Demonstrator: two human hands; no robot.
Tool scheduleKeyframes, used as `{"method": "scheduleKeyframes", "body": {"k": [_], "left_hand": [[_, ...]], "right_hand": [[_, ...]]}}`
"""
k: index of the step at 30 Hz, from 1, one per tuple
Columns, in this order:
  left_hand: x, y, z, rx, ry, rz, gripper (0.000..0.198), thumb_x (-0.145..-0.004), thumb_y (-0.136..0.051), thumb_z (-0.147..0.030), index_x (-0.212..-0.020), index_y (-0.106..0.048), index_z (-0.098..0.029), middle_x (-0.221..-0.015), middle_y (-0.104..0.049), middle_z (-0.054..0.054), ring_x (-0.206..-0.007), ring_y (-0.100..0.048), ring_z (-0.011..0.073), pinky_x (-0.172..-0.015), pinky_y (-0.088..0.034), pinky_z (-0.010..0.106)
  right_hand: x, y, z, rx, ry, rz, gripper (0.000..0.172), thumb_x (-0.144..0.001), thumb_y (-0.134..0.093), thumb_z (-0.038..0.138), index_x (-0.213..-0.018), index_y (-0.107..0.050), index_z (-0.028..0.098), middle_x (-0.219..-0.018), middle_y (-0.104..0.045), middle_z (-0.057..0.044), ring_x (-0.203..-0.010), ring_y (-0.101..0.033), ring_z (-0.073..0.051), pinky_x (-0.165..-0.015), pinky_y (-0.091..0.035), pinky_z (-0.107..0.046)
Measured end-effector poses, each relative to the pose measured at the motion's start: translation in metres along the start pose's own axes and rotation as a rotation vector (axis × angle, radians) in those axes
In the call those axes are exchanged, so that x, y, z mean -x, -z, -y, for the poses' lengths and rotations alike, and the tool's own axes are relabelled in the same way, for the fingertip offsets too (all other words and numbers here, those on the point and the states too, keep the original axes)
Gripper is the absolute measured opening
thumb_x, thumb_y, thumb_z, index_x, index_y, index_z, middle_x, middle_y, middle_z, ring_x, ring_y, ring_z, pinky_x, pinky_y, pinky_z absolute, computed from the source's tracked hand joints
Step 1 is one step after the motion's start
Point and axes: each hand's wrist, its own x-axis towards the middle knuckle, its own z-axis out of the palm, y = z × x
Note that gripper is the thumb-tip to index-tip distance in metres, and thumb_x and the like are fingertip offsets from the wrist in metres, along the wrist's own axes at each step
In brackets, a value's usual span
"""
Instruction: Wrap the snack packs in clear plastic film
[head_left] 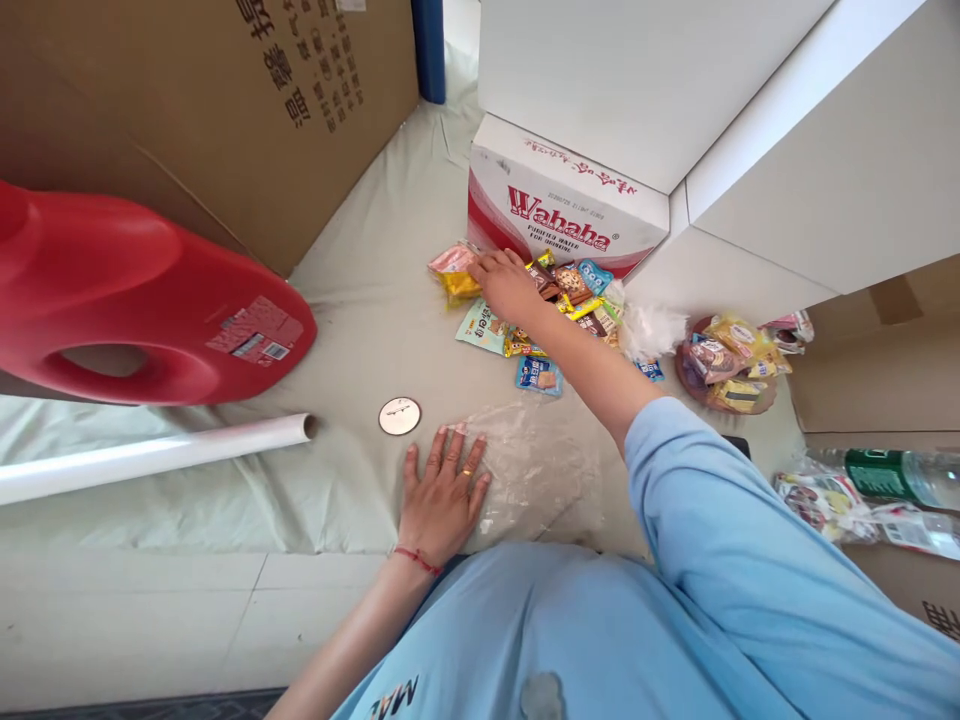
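Note:
My left hand (442,490) lies flat with its fingers spread, beside a crumpled clear plastic bag (544,465). A round white badge (400,416) with a pin across it rests just beyond the fingertips. My right hand (510,285) reaches over a heap of wrapped snacks (574,285), its fingers bent down together at the edge of a pink snack packet (452,258). A yellow packet (460,288) sits against that one. Below the hand are a pale green packet (482,328) and a blue packet (538,376). The fingertips' exact hold is partly hidden.
A Wahaha water carton (562,205) stands behind the snacks, against white cabinets (637,80). At left are a red jug (150,300), a white tube (165,455) and a large cardboard box (225,130). A bowl of snacks (761,400) and a plastic bottle (900,475) are at right.

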Motion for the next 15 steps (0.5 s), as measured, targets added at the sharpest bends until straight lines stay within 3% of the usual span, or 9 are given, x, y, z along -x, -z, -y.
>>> {"method": "scheduleKeyframes", "body": {"k": [3,6,9,12,13,15], "left_hand": [[-0.001,0.002,-0.001,-0.007,0.004,0.006,0.057,-0.103,-0.048,-0.043,-0.157,-0.048,-0.025,-0.166,-0.041,0.017,-0.155,-0.036,0.0397,-0.122,-0.017,0.07],[-0.005,0.006,0.001,0.02,0.0,-0.005,0.059,-0.102,-0.049,-0.046,-0.156,-0.049,-0.023,-0.166,-0.041,0.018,-0.152,-0.04,0.0382,-0.12,-0.021,0.066],[-0.014,0.011,0.008,0.064,-0.008,-0.002,0.057,-0.102,-0.046,-0.049,-0.155,-0.05,-0.028,-0.166,-0.042,0.014,-0.148,-0.045,0.0359,-0.115,-0.029,0.061],[-0.03,0.016,0.015,0.074,-0.01,0.027,0.053,-0.105,-0.039,-0.048,-0.154,-0.051,-0.032,-0.167,-0.041,0.009,-0.14,-0.051,0.0351,-0.105,-0.037,0.058],[-0.037,0.016,0.016,0.065,-0.008,0.037,0.053,-0.105,-0.037,-0.048,-0.154,-0.052,-0.032,-0.168,-0.04,0.008,-0.136,-0.053,0.0354,-0.102,-0.039,0.057],[-0.048,0.015,0.016,0.038,0.002,0.052,0.053,-0.105,-0.036,-0.048,-0.153,-0.053,-0.032,-0.169,-0.037,0.007,-0.13,-0.055,0.0365,-0.098,-0.041,0.056]], "right_hand": [[0.028,0.018,-0.003,-0.135,-0.071,-0.136,0.042,-0.104,-0.046,0.021,-0.141,-0.052,0.004,-0.138,-0.057,-0.019,-0.14,-0.043,-0.036,-0.122,-0.027,-0.062],[0.104,0.047,0.006,-0.465,-0.157,-0.227,0.05,-0.104,-0.049,0.044,-0.144,-0.051,0.013,-0.134,-0.061,-0.013,-0.125,-0.059,-0.029,-0.109,-0.046,-0.052],[0.196,0.065,0.023,-0.894,-0.182,0.05,0.055,-0.097,-0.052,0.064,-0.129,-0.065,0.021,-0.114,-0.072,-0.008,-0.104,-0.07,-0.025,-0.089,-0.056,-0.042],[0.259,0.055,0.039,-1.139,-0.169,0.429,0.056,-0.073,-0.076,0.071,-0.096,-0.076,0.02,-0.108,-0.076,-0.011,-0.101,-0.072,-0.028,-0.079,-0.059,-0.04],[0.27,0.047,0.042,-1.211,-0.21,0.485,0.054,-0.071,-0.079,0.069,-0.091,-0.076,0.019,-0.107,-0.077,-0.012,-0.099,-0.073,-0.028,-0.075,-0.06,-0.038],[0.28,0.028,0.041,-1.389,-0.41,0.442,0.046,-0.077,-0.074,0.063,-0.091,-0.073,0.019,-0.102,-0.077,-0.012,-0.087,-0.074,-0.025,-0.063,-0.059,-0.032]]}}
